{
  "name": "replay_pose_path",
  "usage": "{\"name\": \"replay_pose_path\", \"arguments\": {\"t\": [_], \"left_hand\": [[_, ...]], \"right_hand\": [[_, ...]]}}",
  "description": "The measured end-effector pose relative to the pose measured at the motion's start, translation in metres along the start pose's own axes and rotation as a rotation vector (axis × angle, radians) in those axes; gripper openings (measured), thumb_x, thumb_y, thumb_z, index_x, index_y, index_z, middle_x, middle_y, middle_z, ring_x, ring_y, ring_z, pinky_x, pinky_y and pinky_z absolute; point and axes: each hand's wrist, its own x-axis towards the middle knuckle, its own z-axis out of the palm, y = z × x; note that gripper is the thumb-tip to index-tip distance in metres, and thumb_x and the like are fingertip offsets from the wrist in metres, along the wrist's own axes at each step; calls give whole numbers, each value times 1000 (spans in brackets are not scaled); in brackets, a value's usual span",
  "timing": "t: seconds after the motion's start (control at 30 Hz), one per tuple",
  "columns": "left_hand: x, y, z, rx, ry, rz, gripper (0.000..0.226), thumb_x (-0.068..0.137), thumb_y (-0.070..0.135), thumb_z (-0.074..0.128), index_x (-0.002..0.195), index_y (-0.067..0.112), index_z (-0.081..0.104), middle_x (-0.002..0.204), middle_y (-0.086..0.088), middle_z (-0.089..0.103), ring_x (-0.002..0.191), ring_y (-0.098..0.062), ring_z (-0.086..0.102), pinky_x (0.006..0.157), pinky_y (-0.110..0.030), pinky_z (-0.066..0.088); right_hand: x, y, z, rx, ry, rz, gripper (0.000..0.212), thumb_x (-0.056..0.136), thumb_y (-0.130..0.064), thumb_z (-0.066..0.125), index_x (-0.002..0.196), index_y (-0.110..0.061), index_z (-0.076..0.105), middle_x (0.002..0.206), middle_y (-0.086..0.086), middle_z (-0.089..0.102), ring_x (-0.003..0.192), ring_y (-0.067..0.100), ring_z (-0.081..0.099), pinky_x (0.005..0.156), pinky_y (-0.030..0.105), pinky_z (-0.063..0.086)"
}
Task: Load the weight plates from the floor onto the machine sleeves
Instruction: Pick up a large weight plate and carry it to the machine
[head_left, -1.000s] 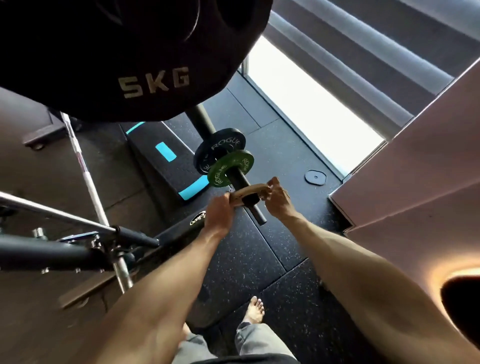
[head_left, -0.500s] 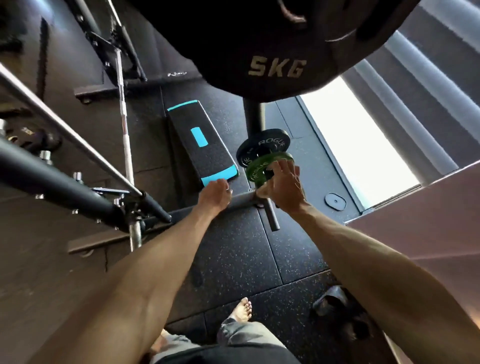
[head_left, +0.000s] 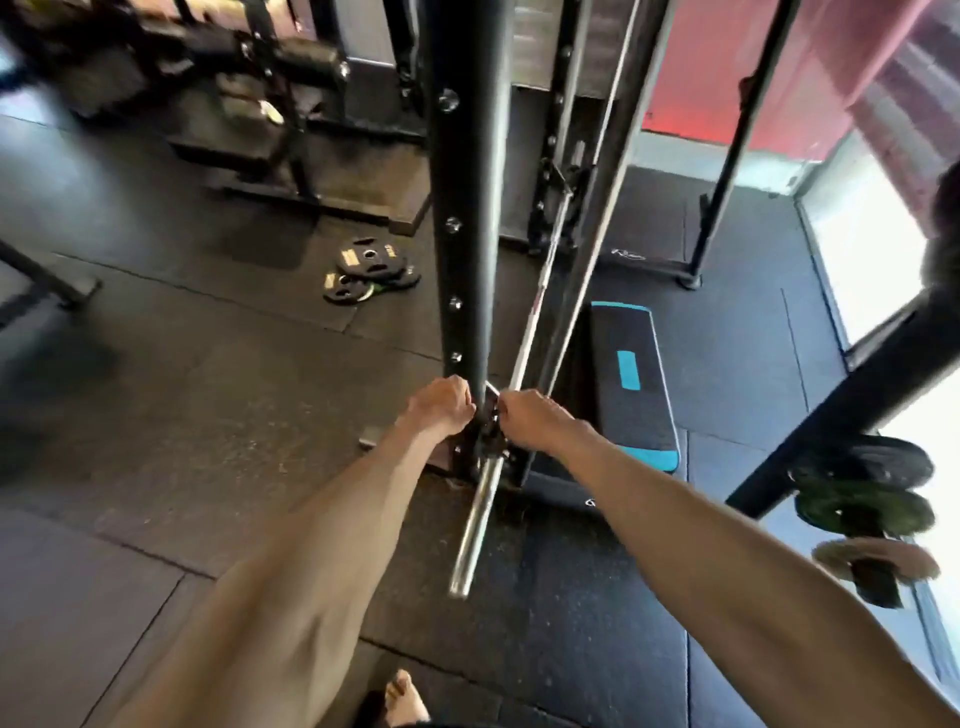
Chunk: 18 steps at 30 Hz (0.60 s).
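Observation:
A bare chrome sleeve (head_left: 475, 519) juts toward me from the foot of a black upright post (head_left: 462, 208). My left hand (head_left: 441, 408) and my right hand (head_left: 532, 423) sit on either side of the black collar (head_left: 485, 434) at the sleeve's inner end, fingers curled against it. Several black weight plates (head_left: 371, 270) with yellow labels lie piled on the floor behind the post, to the left. At the far right another sleeve carries a black plate (head_left: 872, 462), a green plate (head_left: 865, 512) and a tan plate (head_left: 878, 558).
A black step platform (head_left: 631, 384) with teal markings lies on the rubber floor just right of the post. A slanted barbell (head_left: 540, 306) and rack rails run behind my hands. A bench frame (head_left: 270, 119) stands at the back left. My bare foot (head_left: 405, 699) shows at the bottom.
The view has swung left, away from the loaded sleeve. Both hands have left the tan plate there and now sit at the collar of the bare chrome sleeve.

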Motion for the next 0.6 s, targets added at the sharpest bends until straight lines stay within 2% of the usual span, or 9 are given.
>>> {"name": "replay_pose_path", "arguments": {"t": [0.07,0.17,0.27,0.4,0.5,0.6], "left_hand": [[-6,-51,-32,3,31,-60,24,89,22,50,101,18,69,112,-10,70,105,-32,66,88,-41,54],[-12,-118,-69,52,72,-116,27,92,10,47,108,9,69,113,-14,70,108,-34,66,87,-41,54],[-16,-179,-91,47,107,-184,27,91,12,49,108,10,71,111,-12,72,108,-32,67,89,-42,55],[-15,-246,-111,-30,109,-265,27,91,15,51,111,9,69,110,-12,72,107,-30,68,92,-41,55],[-13,-283,-136,-166,157,-334,25,93,24,54,110,10,66,104,-14,71,96,-32,71,81,-42,60],[7,-318,-167,-257,189,-388,20,94,27,56,100,12,68,90,-11,74,80,-28,73,75,-41,62]], "right_hand": [[28,-64,12,-16,-41,-50,23,92,-26,48,107,-16,62,115,14,68,105,32,65,83,33,49],[62,-148,33,-68,-90,-135,22,92,-19,50,109,-15,63,116,13,68,107,32,66,81,32,50],[81,-210,54,-136,-136,-198,22,92,-12,51,112,-14,62,115,12,68,106,33,65,74,32,45],[112,-266,72,-109,-195,-242,20,92,-16,47,104,-18,63,113,9,69,102,30,66,80,35,52],[145,-303,72,-122,-200,-270,31,91,-19,42,114,-16,62,120,11,66,106,32,65,84,37,52],[185,-338,68,-138,-180,-298,32,91,-21,44,116,-15,63,119,13,67,104,33,66,86,38,55]]}}
